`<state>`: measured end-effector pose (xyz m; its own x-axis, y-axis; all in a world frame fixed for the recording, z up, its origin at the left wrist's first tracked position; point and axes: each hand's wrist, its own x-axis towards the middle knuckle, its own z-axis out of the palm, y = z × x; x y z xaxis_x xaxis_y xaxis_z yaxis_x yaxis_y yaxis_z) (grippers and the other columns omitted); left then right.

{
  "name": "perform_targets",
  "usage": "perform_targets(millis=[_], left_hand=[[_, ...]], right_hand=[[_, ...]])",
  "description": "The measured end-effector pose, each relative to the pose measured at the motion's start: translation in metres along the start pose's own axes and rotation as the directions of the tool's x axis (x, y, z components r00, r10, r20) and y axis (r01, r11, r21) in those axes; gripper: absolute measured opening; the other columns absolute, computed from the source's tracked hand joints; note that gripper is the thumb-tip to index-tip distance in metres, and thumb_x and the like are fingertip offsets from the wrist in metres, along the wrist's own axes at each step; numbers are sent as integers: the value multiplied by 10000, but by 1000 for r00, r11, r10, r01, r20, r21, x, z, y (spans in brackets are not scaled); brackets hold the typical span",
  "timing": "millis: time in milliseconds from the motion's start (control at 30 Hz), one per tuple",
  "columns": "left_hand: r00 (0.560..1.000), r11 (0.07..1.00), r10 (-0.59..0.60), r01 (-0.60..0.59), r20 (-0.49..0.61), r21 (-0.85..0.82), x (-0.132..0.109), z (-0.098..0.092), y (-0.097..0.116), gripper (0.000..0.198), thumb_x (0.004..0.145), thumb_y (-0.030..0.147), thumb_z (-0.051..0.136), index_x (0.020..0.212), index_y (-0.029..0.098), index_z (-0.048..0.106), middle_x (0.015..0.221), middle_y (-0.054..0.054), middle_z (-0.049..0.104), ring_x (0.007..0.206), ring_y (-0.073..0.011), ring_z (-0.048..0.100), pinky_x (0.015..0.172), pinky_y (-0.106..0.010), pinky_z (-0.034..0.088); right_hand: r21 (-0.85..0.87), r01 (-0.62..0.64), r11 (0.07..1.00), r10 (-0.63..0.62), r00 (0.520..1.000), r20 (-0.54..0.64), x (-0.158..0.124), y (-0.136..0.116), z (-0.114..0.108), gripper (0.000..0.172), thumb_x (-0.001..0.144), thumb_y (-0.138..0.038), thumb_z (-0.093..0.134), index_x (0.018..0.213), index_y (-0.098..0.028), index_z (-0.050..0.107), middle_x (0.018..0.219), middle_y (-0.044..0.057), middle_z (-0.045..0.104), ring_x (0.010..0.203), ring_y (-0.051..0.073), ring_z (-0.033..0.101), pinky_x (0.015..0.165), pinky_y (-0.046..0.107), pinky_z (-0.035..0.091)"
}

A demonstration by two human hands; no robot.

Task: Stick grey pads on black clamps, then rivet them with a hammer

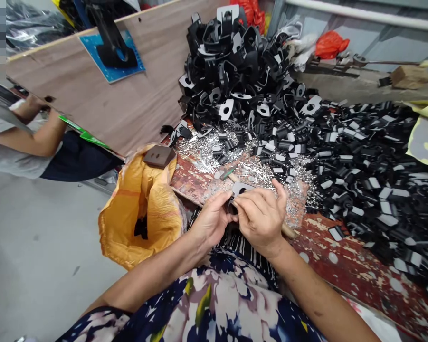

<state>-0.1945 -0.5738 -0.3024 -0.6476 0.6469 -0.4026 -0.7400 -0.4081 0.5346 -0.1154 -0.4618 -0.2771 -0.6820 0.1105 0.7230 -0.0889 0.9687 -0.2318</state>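
My left hand (212, 219) and my right hand (261, 216) meet at the near edge of a worn red table (345, 266), both pinched on one small black plastic clip (239, 190) with a white tab. Just beyond the fingers lies a heap of thin silver pins (256, 171). A small hammer (228, 174) rests among the pins, and its wooden handle runs under my right hand.
A tall pile of larger black clips (235, 61) rises at the back, and several small black pieces (370, 161) cover the right of the table. An open yellow sack (142, 209) sits at my left. Another person's arm (35, 137) is at far left by a wooden board (135, 80).
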Motion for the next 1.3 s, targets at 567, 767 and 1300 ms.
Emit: perform_targets(millis=[567, 767, 1300], left_hand=[[993, 995, 81, -75, -84, 71, 6, 3, 22, 337, 733, 367, 910, 967, 186, 750, 957, -12, 717, 758, -129, 624, 513, -222, 522], [972, 964, 230, -221, -47, 147, 3, 4, 20, 283, 758, 378, 896, 851, 181, 716, 851, 5, 674, 663, -99, 578, 517, -218, 531], [875, 752, 474, -459, 95, 474, -5, 10, 14, 275, 816, 309, 813, 645, 196, 629, 774, -14, 640, 695, -137, 540, 636, -250, 466]], right_hand=[[448, -273, 851, 301, 954, 10, -12, 19, -25, 68, 922, -190, 664, 880, -238, 690, 830, 6, 708, 833, 195, 664, 1013, 486, 510], [455, -585, 672, 54, 651, 757, -52, 10, -49, 344, 967, -160, 576, 1266, -250, 720, 1041, 47, 786, 794, 161, 714, 762, 313, 586], [339, -695, 635, 441, 686, 579, -69, 43, -97, 207, 1031, -306, 556, 1066, -242, 750, 913, 33, 759, 782, 159, 703, 657, 289, 559]])
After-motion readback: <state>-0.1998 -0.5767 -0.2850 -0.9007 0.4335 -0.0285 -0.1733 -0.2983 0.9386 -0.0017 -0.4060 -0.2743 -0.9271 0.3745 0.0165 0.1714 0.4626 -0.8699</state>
